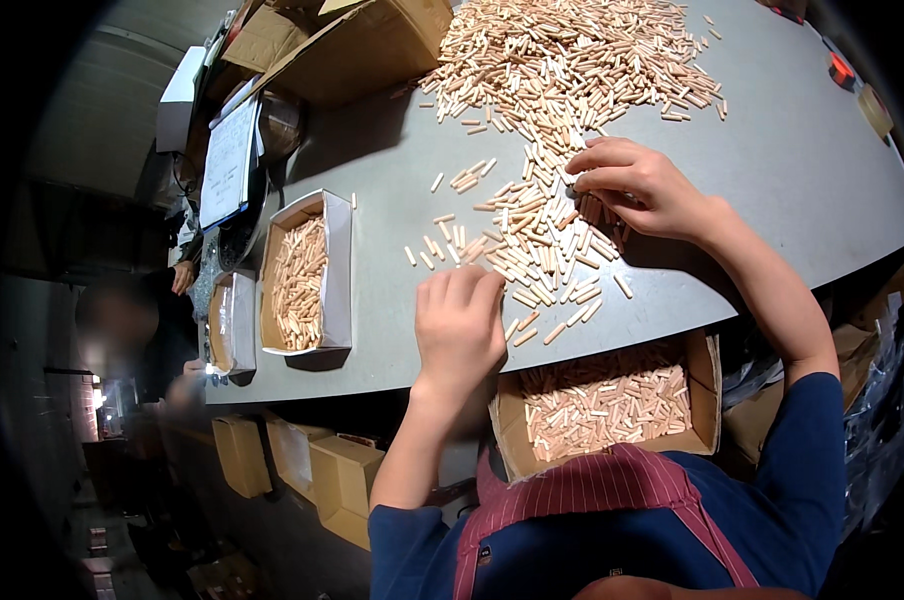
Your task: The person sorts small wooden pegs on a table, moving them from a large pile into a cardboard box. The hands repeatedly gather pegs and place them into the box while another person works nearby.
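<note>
Small wooden dowels lie in a loose strip on the grey table between my hands, running up into a big heap at the far side. My left hand rests at the strip's lower left edge, fingers curled down together; what the fingertips hold, if anything, is hidden. To the right, my right hand reaches over the strip with its fingers bent and partly apart, the fingertips at the dowels. Below the table's near edge, a cardboard box full of dowels sits against my striped apron.
Left on the table stands a white-sided box of dowels, with a smaller box beside it. A large carton and a clipboard are farther back. Tape rolls lie far right. Another person is at left.
</note>
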The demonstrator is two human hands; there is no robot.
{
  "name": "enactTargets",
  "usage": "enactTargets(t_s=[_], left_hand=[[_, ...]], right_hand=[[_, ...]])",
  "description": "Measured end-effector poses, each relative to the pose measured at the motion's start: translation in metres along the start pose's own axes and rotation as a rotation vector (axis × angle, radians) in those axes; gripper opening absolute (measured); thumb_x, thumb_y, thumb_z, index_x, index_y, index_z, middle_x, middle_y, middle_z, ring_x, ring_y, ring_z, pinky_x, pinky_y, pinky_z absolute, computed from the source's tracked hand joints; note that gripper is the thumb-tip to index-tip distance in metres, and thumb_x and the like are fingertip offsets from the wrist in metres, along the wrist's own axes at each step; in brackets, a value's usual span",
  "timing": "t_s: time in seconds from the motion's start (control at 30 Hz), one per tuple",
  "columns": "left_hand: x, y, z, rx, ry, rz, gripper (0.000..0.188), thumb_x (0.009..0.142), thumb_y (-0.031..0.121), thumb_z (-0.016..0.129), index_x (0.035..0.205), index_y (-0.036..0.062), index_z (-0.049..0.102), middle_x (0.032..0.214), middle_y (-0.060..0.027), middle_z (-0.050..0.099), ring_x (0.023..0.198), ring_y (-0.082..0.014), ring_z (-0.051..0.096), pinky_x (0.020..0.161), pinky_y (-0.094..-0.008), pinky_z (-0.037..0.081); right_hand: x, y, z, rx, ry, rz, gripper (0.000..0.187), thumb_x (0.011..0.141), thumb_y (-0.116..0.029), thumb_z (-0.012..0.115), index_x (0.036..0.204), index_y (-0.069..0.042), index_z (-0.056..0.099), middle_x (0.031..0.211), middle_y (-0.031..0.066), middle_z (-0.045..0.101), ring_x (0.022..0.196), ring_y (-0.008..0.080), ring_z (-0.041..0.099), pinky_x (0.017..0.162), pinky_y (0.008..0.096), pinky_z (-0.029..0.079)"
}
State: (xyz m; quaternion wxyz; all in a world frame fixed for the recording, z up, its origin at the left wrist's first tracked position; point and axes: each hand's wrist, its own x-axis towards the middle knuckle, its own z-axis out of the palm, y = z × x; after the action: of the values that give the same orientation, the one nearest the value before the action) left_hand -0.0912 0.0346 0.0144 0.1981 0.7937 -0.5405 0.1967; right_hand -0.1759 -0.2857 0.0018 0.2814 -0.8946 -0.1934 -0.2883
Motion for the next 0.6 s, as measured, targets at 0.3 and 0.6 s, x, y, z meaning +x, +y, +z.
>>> enactTargets(t_s=[0.3,0.6], left_hand=[[0.013,-0.03,-0.023,0.001,0.149,0.001,0.016,0.081,0.001,0.07,0.096,0.0061,0.068,0.088,-0.0089,0.068,0.078,-0.0302,0.065,0.072,-0.0407,0.052],[-0.026,-0.12,-0.081,0.559,0.158,-0.506,0.052,0.096,0.014,0.069,0.143,-0.0018,0.056,0.146,-0.0235,0.057,0.137,-0.0407,0.051,0.117,-0.0506,0.037]], right_hand=[[0.0,0.004,-0.002,-0.009,0.031,0.062,0.039,0.082,0.005,0.069,0.12,-0.003,0.072,0.122,0.0136,0.073,0.108,0.0359,0.069,0.09,0.0422,0.058],[-0.001,0.014,-0.005,-0.128,0.058,0.033,0.042,0.088,0.003,0.069,0.129,-0.006,0.069,0.129,0.0119,0.072,0.108,0.0347,0.072,0.088,0.0405,0.06]])
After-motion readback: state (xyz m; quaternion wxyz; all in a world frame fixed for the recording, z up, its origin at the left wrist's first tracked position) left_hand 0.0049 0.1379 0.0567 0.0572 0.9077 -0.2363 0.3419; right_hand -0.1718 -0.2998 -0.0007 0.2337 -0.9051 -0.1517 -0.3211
